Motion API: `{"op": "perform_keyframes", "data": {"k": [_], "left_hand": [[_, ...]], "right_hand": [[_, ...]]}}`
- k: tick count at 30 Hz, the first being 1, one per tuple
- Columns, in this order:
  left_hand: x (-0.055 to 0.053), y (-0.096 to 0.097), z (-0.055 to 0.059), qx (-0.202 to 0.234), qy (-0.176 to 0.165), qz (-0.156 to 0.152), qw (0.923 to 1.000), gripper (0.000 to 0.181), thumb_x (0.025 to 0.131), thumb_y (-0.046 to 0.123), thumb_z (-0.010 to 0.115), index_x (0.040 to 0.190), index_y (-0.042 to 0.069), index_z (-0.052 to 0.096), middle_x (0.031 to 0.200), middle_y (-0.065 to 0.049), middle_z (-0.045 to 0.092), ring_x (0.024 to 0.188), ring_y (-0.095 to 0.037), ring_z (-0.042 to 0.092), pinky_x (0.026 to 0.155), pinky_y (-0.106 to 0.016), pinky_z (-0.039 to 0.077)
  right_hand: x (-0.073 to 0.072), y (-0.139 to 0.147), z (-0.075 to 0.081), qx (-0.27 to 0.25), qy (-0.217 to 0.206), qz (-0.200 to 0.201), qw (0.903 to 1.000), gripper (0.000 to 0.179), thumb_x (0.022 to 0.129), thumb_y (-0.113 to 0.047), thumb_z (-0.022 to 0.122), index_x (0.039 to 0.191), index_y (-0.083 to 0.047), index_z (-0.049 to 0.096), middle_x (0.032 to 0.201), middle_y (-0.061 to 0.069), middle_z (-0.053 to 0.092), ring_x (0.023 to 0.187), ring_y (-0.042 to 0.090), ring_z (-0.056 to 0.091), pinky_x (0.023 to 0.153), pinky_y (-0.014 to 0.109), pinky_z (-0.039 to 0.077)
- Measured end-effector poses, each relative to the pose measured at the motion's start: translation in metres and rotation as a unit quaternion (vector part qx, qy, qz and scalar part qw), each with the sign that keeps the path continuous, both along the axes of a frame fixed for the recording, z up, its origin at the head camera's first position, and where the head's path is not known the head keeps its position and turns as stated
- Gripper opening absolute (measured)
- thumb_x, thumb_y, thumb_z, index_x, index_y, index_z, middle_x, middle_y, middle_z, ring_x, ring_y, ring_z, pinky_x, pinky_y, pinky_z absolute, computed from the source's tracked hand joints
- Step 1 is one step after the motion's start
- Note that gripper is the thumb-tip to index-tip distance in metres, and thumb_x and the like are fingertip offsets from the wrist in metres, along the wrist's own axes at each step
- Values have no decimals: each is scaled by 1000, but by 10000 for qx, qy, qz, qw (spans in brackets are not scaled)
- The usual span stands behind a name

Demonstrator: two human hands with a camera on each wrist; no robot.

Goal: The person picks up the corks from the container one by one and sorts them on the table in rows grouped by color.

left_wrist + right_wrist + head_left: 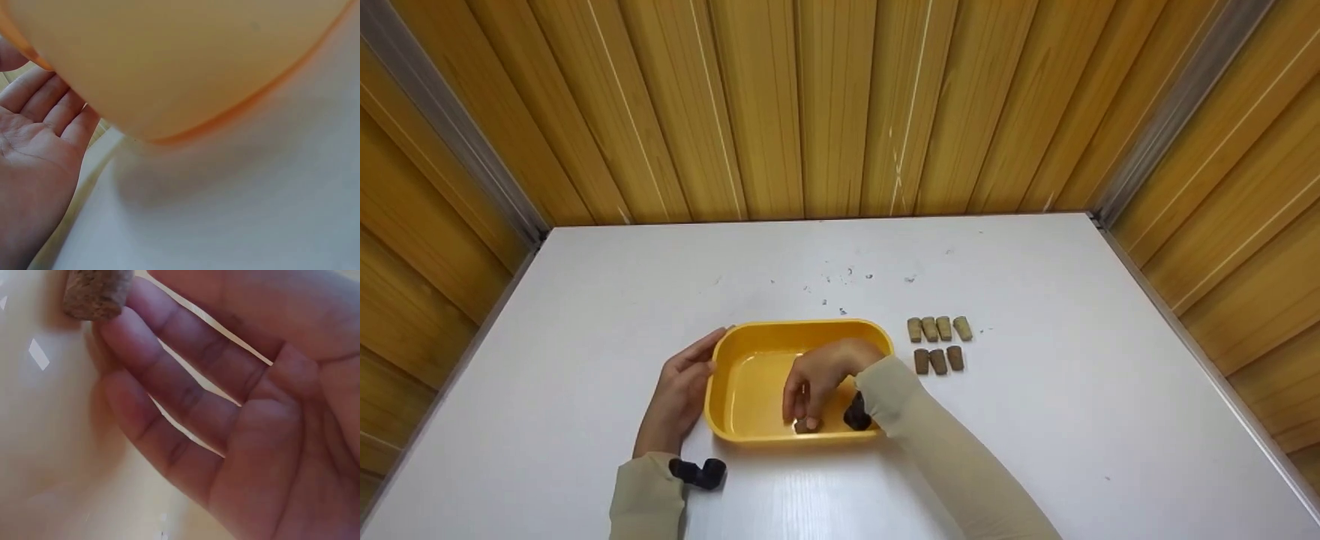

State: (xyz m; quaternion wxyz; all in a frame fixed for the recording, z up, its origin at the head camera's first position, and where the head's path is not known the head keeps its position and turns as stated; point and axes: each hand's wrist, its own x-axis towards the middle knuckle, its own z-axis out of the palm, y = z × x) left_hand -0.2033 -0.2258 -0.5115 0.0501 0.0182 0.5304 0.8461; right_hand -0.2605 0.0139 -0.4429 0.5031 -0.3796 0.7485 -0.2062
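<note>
A yellow rectangular tray (780, 442) stands on the white table. Against its left outer side rests my left hand (679, 394), fingers fairly straight along the wall and thumb tip at the rim. The left wrist view shows that open palm (34, 152) beside the tray's wall (169, 67). My right hand (829, 375) reaches down inside the tray, near its front wall. There it pinches a brown tapered cork (804, 426) low at the tray floor. In the right wrist view, the cork (97, 295) touches the fingertips; the thumb's tip is out of view.
Right of the tray lie two rows of corks: several lighter ones (930, 328) behind and three darker ones (937, 361) in front. Small dark marks (847, 277) dot the table behind the tray. Wood-patterned walls (832, 112) enclose the back and sides.
</note>
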Motion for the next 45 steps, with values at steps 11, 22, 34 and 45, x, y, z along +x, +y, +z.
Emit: {"op": "perform_keyframes", "data": {"k": [11,22,34,45], "left_hand": [[1,1,1,-153,129,-63,9998,53,88,-9,43,141,-3,43,141,-7,54,130,-14,51,106,-27,44],[0,2,0,-107,-7,-44,9999,54,87,-9,44,141,0,46,140,-4,55,131,-14,50,106,-26,43],[0,0,-1,-75,53,-48,9999,53,88,-9,42,141,-2,44,139,-3,56,130,-14,51,106,-26,43],[0,0,-2,141,104,19,9998,53,88,-11,42,141,-7,41,132,-3,61,126,-15,55,104,-26,45]], "right_hand": [[-1,1,-4,-110,95,62,9999,19,81,-3,72,99,-6,75,87,2,74,76,1,62,73,13,51],[-3,8,-1,-488,-48,-155,9987,21,84,-1,68,105,-5,73,95,9,75,78,5,65,75,15,52],[-7,15,9,-484,753,-102,9959,20,83,-10,72,102,-14,75,87,-3,72,76,2,59,71,14,46],[-10,24,19,-823,940,-127,9921,21,84,-10,70,105,-10,74,94,6,73,81,7,61,74,15,47]]}}
